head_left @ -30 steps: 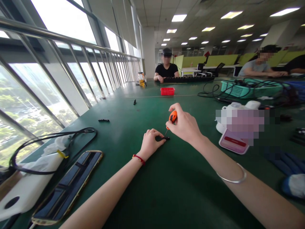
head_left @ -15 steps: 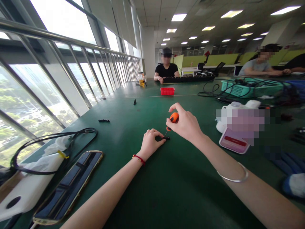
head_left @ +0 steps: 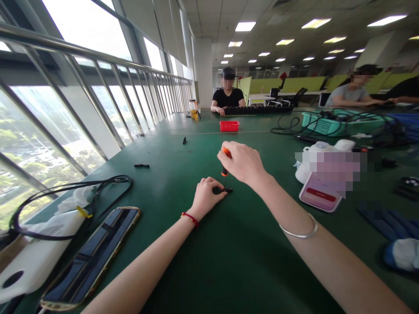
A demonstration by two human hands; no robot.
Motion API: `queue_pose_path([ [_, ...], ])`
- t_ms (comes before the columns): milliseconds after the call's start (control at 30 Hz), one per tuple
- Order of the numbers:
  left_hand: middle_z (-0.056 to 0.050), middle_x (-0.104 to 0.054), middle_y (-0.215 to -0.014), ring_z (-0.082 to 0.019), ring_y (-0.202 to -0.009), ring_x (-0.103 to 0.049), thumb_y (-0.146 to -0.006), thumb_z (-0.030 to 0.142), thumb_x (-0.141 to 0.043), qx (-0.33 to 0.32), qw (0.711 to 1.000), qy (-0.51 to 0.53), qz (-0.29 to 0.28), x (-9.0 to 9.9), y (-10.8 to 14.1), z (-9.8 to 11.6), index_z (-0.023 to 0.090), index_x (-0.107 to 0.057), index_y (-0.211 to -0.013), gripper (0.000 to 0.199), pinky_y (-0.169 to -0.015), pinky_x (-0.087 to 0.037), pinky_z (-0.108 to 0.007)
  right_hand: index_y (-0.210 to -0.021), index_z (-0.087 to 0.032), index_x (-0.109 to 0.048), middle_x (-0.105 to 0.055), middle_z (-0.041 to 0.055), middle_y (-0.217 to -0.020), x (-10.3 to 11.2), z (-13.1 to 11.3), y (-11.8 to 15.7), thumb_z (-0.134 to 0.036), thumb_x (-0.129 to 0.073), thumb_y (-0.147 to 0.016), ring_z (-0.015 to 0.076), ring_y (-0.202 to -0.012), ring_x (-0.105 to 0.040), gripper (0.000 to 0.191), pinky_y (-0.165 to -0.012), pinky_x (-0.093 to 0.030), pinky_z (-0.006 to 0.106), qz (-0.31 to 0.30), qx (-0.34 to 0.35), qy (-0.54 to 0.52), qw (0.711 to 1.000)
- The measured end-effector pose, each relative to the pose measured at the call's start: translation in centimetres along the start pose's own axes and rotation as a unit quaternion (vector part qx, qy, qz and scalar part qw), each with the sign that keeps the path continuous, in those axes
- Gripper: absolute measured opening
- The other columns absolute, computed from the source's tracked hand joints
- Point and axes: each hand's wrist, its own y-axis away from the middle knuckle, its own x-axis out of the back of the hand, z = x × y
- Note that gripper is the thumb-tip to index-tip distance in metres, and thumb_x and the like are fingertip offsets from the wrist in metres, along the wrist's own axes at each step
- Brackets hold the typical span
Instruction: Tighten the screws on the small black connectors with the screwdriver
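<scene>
Fingers of the left hand [head_left: 207, 196] are brought together at thumb and index, and between or against their tips the left end of a small black piece [head_left: 228, 190] is held down on the green table [head_left: 176, 183], near the middle of the view. By the curled fingers of the right hand [head_left: 245, 162], an orange-and-black screwdriver [head_left: 224, 174] is gripped at its handle, most of which is covered by the hand. Its thin shaft is pointed almost straight down at the black piece, just beside the left fingertips; whether a screw is met by the tip cannot be told. A red bracelet [head_left: 190, 217] is worn on the left wrist, and a silver bangle [head_left: 296, 235] on the right forearm. To the left, a dark flat bar [head_left: 142, 165] is laid on the table, with a smaller black part [head_left: 184, 140] set farther off. Beyond the hands a red basket [head_left: 229, 126] is placed. A gold-edged phone [head_left: 94, 255] is laid near the left arm, and a pink-screened phone [head_left: 319, 195] is propped at the right. Across the table, a person in a black top [head_left: 228, 97] is seated.
</scene>
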Motion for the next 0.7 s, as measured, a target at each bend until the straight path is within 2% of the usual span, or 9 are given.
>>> queue_pose_path([
  [100, -0.003, -0.062, -0.089, -0.022, -0.091, -0.051, -0.071, 0.029, -0.065, -0.003, 1.000, 0.002, 0.002, -0.1, 0.0, -0.1, 0.021, -0.066, -0.075, 0.009, -0.083, -0.041, -0.037, -0.096, -0.023, -0.052, -0.063, -0.0004, -0.074, -0.2, 0.1, -0.2, -0.030, -0.036, -0.086, 0.0129, -0.058, -0.053, 0.020, -0.049, -0.028, 0.022, -0.031, 0.027, -0.079, 0.996],
  [167, -0.003, -0.062, -0.089, -0.022, -0.090, -0.051, -0.071, 0.028, -0.065, -0.001, 1.000, 0.004, 0.000, -0.1, 0.0, -0.1, 0.021, -0.066, -0.075, 0.009, -0.083, -0.040, -0.037, -0.106, -0.025, -0.050, -0.063, -0.0017, -0.073, -0.5, 0.3, -0.2, -0.035, -0.041, -0.086, 0.0134, -0.059, -0.055, 0.025, -0.049, -0.029, 0.021, -0.019, 0.041, -0.079, 0.996],
  [300, -0.003, -0.062, -0.089, -0.022, -0.090, -0.051, -0.071, 0.028, -0.066, 0.004, 1.000, 0.004, -0.002, 0.0, -0.1, 0.0, 0.021, -0.066, -0.074, 0.008, -0.082, -0.040, -0.037, -0.090, -0.023, -0.055, -0.062, 0.0001, -0.067, -0.7, 0.7, -0.1, -0.048, -0.037, -0.087, 0.0154, -0.059, -0.054, 0.031, -0.050, -0.027, 0.023, 0.018, 0.054, 0.005, 0.998],
  [433, -0.003, -0.062, -0.089, -0.022, -0.090, -0.051, -0.071, 0.029, -0.065, 0.005, 1.000, 0.003, -0.005, 0.1, -0.1, 0.1, 0.020, -0.066, -0.074, 0.009, -0.083, -0.040, -0.037, -0.091, -0.021, -0.050, -0.062, 0.0005, -0.071, -0.4, 0.8, 0.0, -0.033, -0.033, -0.089, 0.0139, -0.054, -0.051, 0.021, -0.048, -0.024, 0.024, -0.011, 0.064, 0.010, 0.998],
  [533, -0.003, -0.062, -0.089, -0.022, -0.090, -0.051, -0.071, 0.029, -0.066, 0.005, 1.000, 0.001, -0.004, 0.0, -0.1, 0.2, 0.021, -0.066, -0.074, 0.009, -0.085, -0.039, -0.038, -0.094, -0.023, -0.050, -0.061, -0.0009, -0.068, -0.1, 1.1, -0.1, -0.035, -0.039, -0.087, 0.0141, -0.053, -0.051, 0.018, -0.049, -0.024, 0.024, -0.020, 0.056, 0.016, 0.998],
  [700, -0.003, -0.062, -0.089, -0.022, -0.090, -0.051, -0.070, 0.029, -0.066, 0.006, 1.000, -0.002, -0.007, 0.0, -0.1, 0.1, 0.021, -0.066, -0.074, 0.009, -0.084, -0.040, -0.037, -0.071, -0.022, -0.054, -0.057, 0.0001, -0.058, 0.1, 1.2, -0.2, -0.053, -0.036, -0.086, 0.0157, -0.055, -0.051, 0.039, -0.051, -0.025, 0.024, -0.006, 0.029, 0.037, 0.999],
])
